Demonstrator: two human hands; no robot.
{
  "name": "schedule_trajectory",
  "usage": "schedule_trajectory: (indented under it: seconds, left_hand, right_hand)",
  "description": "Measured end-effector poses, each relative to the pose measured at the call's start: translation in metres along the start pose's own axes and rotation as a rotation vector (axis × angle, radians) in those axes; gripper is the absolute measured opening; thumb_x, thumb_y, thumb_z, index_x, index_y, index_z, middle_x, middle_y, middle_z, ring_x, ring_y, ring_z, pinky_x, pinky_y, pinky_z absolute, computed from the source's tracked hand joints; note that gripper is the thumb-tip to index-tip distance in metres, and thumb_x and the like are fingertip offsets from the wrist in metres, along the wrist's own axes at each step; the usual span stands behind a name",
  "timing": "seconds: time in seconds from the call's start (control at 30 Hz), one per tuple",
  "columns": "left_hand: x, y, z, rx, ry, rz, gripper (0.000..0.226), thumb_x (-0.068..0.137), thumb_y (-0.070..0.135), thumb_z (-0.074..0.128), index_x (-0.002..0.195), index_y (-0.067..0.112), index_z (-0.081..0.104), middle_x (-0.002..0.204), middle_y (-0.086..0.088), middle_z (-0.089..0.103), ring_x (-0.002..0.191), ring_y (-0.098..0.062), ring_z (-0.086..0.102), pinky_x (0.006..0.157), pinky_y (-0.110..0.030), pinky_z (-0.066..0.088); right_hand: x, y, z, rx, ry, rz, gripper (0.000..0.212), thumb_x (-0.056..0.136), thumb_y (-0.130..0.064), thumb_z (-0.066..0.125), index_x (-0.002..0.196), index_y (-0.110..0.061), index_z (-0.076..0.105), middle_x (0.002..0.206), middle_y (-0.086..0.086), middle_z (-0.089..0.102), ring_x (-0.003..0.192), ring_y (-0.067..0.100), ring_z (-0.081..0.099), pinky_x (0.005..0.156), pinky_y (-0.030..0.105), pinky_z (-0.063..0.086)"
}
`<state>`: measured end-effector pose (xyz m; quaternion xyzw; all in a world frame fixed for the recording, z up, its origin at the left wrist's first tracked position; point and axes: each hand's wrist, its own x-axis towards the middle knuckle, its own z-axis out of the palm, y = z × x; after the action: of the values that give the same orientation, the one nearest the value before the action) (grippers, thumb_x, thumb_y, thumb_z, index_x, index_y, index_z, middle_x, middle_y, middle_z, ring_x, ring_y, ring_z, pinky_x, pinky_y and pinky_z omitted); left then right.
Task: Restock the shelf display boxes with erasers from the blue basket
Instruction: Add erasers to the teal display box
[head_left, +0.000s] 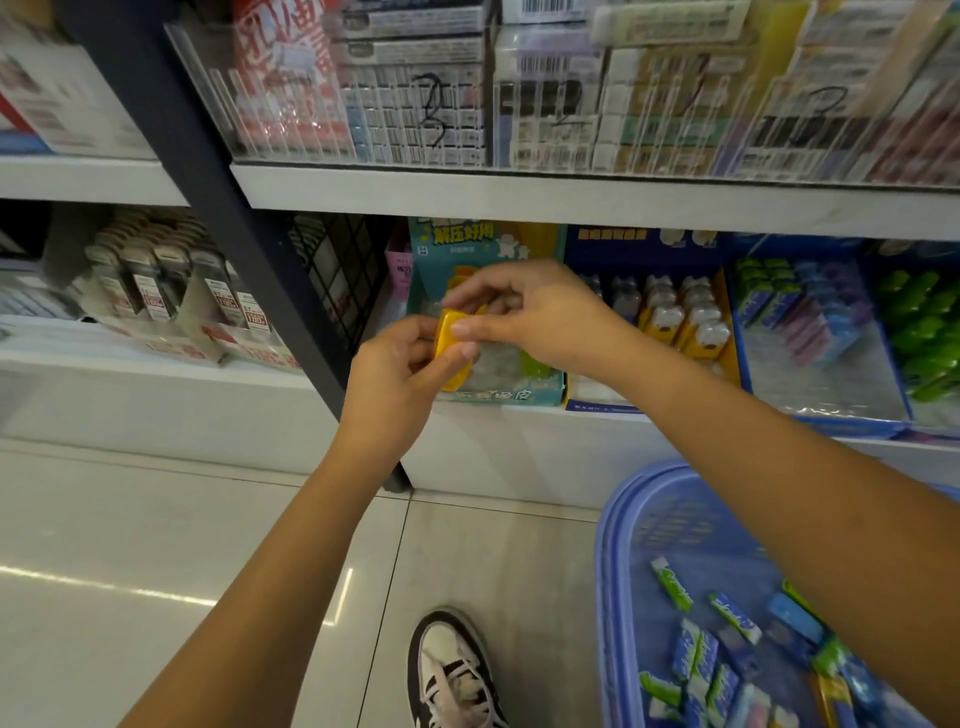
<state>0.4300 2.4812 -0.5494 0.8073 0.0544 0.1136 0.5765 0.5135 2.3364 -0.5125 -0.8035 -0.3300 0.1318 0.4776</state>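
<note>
Your left hand (395, 374) and right hand (524, 312) both pinch a yellow eraser (451, 349) at frame centre, before the teal display box (498, 396); blue basket (618, 545) lower right.

The teal cardboard display box (423, 275) on the lower shelf carries white Chinese characters on its raised back panel, reading 解压好肉. Its front lip shows pale characters ending in 橡皮, and the rest is blurred. The clear acrylic front (363, 119) of the upper shelf has two black handwritten marks like the numeral 3, one left of centre and one far right. The white boxes (545, 67) behind it show barcodes with unreadable digits. Red characters on the red-and-white packet (283, 57) are too blurred to read.
</note>
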Motion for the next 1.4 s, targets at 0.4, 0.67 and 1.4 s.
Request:
schedule_trajectory:
  seconds: [0.4,0.67,1.4]
  left_hand:
    - [-0.020,-0.021,0.018,0.798,-0.006,0.218,0.031,0.098,0.023,0.046,0.113,0.005,0.067,0.123,-0.006,0.065,0.113,-0.022,0.059,0.094,-0.028,0.045]
    - [-0.018,-0.022,0.018,0.784,0.002,0.227,0.023,0.096,0.019,0.051,0.104,0.007,0.069,0.110,-0.008,0.070,0.100,-0.026,0.063,0.082,-0.032,0.050]
    - [-0.020,0.012,0.009,0.879,-0.179,0.065,0.035,0.097,0.028,0.048,0.128,0.017,0.058,0.124,-0.004,0.065,0.110,-0.025,0.061,0.091,-0.033,0.048]
  right_hand:
    - [0.021,0.016,0.006,-0.318,0.134,0.084,0.028,0.076,-0.020,0.077,0.102,-0.013,0.070,0.087,-0.004,0.063,0.076,0.007,0.055,0.075,0.019,0.048]
    - [0.025,0.003,0.009,-0.666,0.006,0.028,0.031,0.089,-0.028,0.062,0.116,-0.012,0.067,0.123,0.012,0.058,0.112,0.027,0.054,0.094,0.032,0.043]
    - [0.006,-0.010,0.019,-0.810,-0.009,0.109,0.033,0.097,-0.008,0.043,0.128,0.000,0.050,0.130,0.019,0.053,0.118,0.034,0.053,0.096,0.036,0.045]
